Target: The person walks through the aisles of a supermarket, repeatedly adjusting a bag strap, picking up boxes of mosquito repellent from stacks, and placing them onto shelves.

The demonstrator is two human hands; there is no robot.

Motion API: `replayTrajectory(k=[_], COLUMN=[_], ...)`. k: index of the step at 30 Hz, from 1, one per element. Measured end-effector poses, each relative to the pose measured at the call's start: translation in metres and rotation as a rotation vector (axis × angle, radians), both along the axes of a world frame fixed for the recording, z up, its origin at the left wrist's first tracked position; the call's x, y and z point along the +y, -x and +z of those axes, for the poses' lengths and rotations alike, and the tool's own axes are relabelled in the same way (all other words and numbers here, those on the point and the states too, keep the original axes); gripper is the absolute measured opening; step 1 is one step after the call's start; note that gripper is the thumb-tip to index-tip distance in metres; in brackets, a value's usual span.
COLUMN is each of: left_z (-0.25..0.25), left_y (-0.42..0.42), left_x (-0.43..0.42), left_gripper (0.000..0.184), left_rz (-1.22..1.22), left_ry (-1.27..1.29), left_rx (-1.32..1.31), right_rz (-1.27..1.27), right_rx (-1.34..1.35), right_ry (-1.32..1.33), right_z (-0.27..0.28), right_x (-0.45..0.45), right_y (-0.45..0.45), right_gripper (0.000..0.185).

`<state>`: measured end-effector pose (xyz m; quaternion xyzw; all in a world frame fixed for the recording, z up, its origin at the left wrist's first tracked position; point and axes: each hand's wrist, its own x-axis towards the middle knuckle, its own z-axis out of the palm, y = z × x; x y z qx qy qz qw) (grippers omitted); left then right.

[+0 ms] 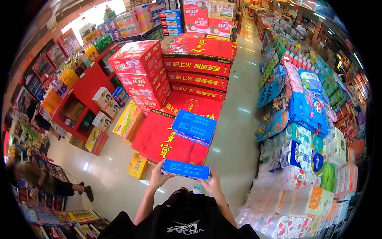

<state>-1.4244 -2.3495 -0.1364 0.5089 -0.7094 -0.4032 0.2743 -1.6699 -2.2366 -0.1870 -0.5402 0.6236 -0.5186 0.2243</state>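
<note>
A blue box (186, 169) with pale print is held level in front of my body, just short of the stacked cartons. My left hand (159, 175) grips its left end, and my right hand (212, 184) grips its right end. Ahead of it, a second blue box (195, 126) lies flat on a red drink carton (159, 133) with yellow characters. The fingers under the held box are partly hidden.
Taller stacks of red cartons (197, 79) and red-and-white cartons (137, 71) rise behind. A yellow carton (137, 166) stands low at the left. Shelves with tissue packs (300, 147) line the right side. Another person (51, 181) is at the lower left.
</note>
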Motion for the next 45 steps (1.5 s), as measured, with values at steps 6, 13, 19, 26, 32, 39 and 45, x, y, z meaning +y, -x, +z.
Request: replayTrajectory(k=[6,13,19,26,32,39,45], left_z=[-0.004,-0.003,-0.005,-0.034,-0.044,-0.043,-0.052], left_y=[0.004,0.005,0.001,0.011,0.002,-0.003,-0.008], left_x=[0.001,0.0,0.012,0.015,0.007,-0.013,-0.044], left_gripper=[0.076,0.08,0.083,0.077,0.062,0.067,0.068], left_rz=[-0.014,-0.036,-0.116,0.04,0.029,-0.043,-0.121], left_ry=[0.038,-0.031,0.373,0.442,0.46,0.475,0.493], left_rx=[-0.006,-0.009,-0.408,-0.333,-0.381,-0.349,-0.352], right_rz=[-0.041,-0.046,-0.022,-0.046,-0.036,-0.173,-0.187], right_rx=[-0.026,-0.004,-0.06,0.031,0.102,0.263,0.228], right_ry=[0.01,-0.012,0.0,0.0,0.018,0.172,0.148], right_z=[-0.008,-0.007,-0.014,-0.013,-0.011,-0.023,-0.049], right_x=[0.006,0.008,0.008,0.01,0.013,-0.005,-0.023], right_y=[0.001,0.003,0.004,0.002,-0.013,-0.032,-0.033], right_gripper=[0.061,0.06,0.059,0.057,0.083,0.077,0.06])
